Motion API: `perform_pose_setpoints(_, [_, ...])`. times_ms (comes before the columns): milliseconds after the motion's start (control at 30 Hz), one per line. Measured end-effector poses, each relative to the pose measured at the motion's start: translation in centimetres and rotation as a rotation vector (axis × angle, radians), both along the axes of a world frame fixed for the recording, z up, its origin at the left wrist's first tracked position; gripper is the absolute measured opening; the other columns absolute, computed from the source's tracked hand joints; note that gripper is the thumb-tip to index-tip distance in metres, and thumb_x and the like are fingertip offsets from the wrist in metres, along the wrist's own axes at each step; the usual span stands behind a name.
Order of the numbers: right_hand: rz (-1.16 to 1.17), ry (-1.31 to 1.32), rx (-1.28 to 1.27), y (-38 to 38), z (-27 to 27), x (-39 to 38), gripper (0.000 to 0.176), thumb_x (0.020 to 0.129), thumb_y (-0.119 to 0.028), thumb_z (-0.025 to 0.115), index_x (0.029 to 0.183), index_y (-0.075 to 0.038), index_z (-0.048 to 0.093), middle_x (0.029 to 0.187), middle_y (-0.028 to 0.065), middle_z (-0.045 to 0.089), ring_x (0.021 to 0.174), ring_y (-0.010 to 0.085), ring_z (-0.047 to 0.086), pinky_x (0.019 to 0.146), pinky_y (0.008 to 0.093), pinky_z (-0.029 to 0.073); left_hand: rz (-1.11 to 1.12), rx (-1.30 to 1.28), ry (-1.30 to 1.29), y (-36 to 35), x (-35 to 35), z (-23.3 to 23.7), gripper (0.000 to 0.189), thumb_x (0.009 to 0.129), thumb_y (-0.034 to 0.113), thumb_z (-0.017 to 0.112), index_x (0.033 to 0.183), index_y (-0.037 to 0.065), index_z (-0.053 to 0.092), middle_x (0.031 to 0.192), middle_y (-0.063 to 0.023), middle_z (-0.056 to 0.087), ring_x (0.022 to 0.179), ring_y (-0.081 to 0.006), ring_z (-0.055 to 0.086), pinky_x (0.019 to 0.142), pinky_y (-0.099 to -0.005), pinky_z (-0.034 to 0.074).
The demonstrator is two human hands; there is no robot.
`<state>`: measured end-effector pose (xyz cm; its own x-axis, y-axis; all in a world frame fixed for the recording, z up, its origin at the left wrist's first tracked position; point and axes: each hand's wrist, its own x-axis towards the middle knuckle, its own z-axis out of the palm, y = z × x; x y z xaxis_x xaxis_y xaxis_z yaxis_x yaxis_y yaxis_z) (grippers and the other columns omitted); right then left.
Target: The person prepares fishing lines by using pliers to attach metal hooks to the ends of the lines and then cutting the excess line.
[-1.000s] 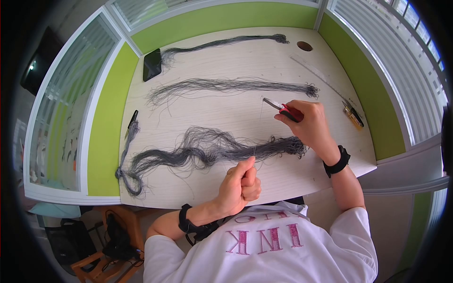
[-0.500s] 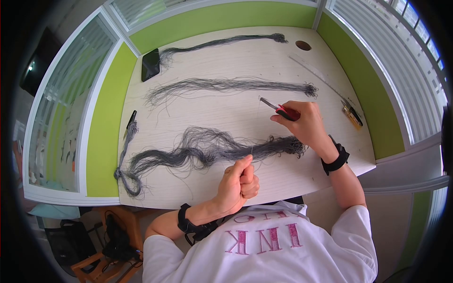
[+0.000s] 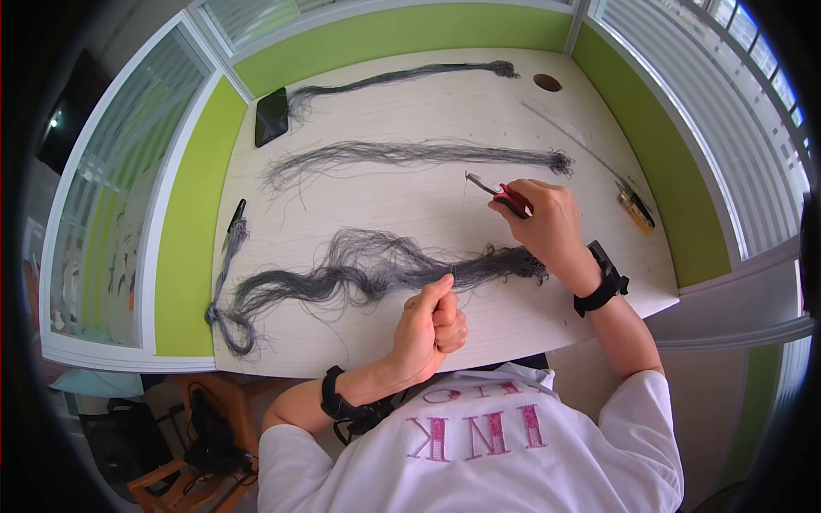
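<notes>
In my right hand (image 3: 547,218) is a small tool with red-and-black handles (image 3: 513,199) and a slim metal tip. A thin thread with a tiny knot or loop hangs at that tip, above the bare tabletop. My left hand (image 3: 430,329) is closed with the thumb on top, pinching a fine thread (image 3: 453,268) that stands up from the fingertips. Directly beyond the left hand lies a tangled bundle of dark grey threads (image 3: 342,282), its curled, knotted end near my right wrist.
Two more grey thread bundles lie farther back, a middle one (image 3: 410,152) and a far one (image 3: 402,77). A phone (image 3: 272,117) and a black pen (image 3: 238,214) are at left. At right are a clear ruler (image 3: 573,141), a yellow-handled tool (image 3: 635,212) and a round desk hole (image 3: 547,83). Green partitions (image 3: 410,38) surround the table.
The tool in my right hand has tilted and shifted slightly left, with its handles now more spread. My left hand has barely moved, keeping its pinch.
</notes>
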<state>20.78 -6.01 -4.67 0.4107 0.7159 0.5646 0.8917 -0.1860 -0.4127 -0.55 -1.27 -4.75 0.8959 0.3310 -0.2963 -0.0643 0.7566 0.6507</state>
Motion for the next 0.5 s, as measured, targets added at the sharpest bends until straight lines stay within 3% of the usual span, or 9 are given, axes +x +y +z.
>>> perform_pose_setpoints(67, [-0.006,0.153,-0.133,-0.1,0.43,-0.02,0.02,0.076,-0.02,0.077,0.083,-0.004,0.069,0.07,0.0102,0.065,0.06,0.031,0.062,0.055,0.0383,0.047,0.001,0.006,-0.001,0.01,0.0,-0.02,0.055,0.104,0.038,0.035,0.055,0.017,0.02,0.045,0.0064,0.012,0.041,-0.0091,0.006,0.04,-0.0294,0.008])
perform_pose_setpoints(500, [0.003,0.085,-0.09,-0.23,0.09,-0.09,0.017,0.077,-0.019,0.076,0.081,-0.005,0.068,0.071,0.0098,0.065,0.061,0.0315,0.062,0.055,0.039,0.047,0.023,0.008,0.032,-0.19,0.13,-0.34,0.054,0.103,0.036,0.036,0.056,0.016,0.021,0.047,0.006,0.013,0.041,-0.0088,0.008,0.041,-0.0289,0.009])
